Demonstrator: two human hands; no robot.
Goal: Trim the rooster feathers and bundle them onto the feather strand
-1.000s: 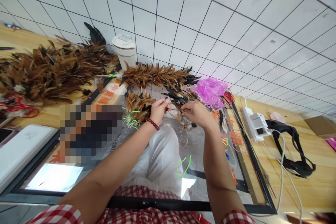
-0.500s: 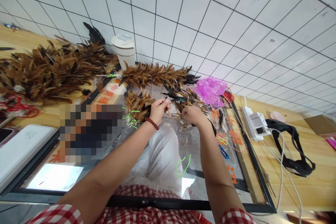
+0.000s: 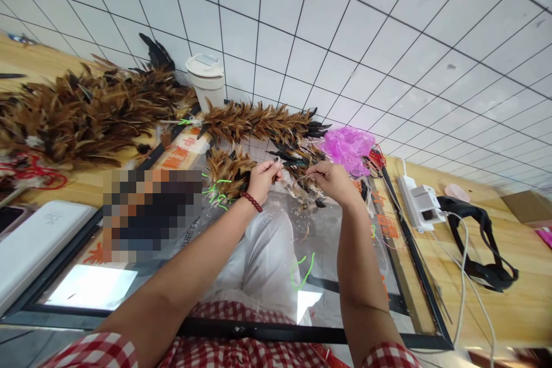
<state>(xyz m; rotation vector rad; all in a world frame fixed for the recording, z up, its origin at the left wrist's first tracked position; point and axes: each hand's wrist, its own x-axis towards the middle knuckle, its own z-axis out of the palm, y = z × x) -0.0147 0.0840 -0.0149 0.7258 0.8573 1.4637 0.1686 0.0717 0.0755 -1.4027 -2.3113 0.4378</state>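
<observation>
Left hand (image 3: pixel 263 180) and right hand (image 3: pixel 331 180) pinched narrow, anything held too small to tell, brown feathers (image 3: pixel 227 169) bunched nearby

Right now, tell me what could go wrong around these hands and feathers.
Loose feathers lie close by the right hand; a quick sweep might scatter them. Green strings beside the feather bunch near the left hand could tangle in it. The lidded cup stands near the feather garland, so a tug there might knock it.
</observation>
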